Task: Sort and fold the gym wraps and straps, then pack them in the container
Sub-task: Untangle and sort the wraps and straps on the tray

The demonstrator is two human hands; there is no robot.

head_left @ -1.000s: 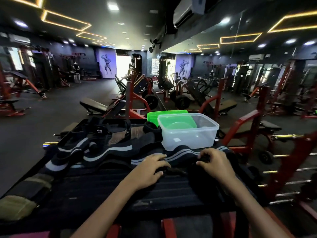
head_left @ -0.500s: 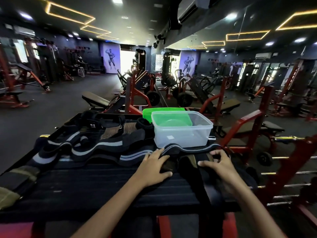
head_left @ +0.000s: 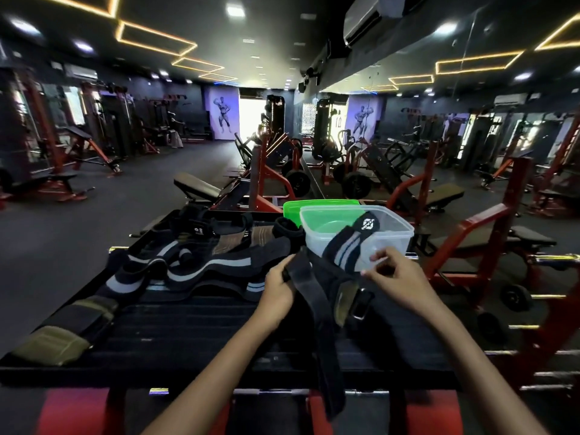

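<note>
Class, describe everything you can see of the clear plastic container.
The clear plastic container is a rectangular, translucent tub with rounded corners, standing upright and open at the far right of the black slatted bench. A green plastic lid lies behind it. A black wrist wrap with grey stripes, held up by the right hand, crosses in front of it.

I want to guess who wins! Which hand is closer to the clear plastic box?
Right. The right hand is just in front of the clear box, overlapping its near wall. The left hand grips a black strap, off to the box's left.
</note>
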